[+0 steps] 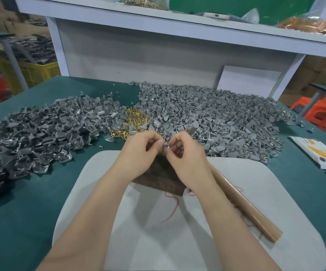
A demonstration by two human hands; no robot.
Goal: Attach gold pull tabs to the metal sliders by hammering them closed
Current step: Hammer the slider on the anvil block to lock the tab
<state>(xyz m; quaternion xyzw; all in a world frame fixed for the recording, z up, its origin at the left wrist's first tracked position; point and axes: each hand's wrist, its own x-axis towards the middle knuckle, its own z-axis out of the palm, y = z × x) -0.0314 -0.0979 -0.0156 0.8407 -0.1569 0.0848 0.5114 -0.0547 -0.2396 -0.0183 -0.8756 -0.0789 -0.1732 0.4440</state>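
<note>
**A:** Heaping grey sliders [217, 118] across the tabletop [40, 202] just beyond both hands, with the gold tabs [136, 122] between the heaps: why?

**B:** For reach, I'd judge; every part is a short stretch away. The dark block [158, 178] sits directly under the hands, probably as an anvil, and the hammer [246, 208] lies beneath the right wrist, ready.

**A:** And the hands themselves?

**B:** The left hand [140, 153] and right hand [185, 153] meet fingertip to fingertip, both pinching one small slider [165, 146] above the block. It looks dull grey. Whether a tab hangs on it, I cannot tell.
</note>
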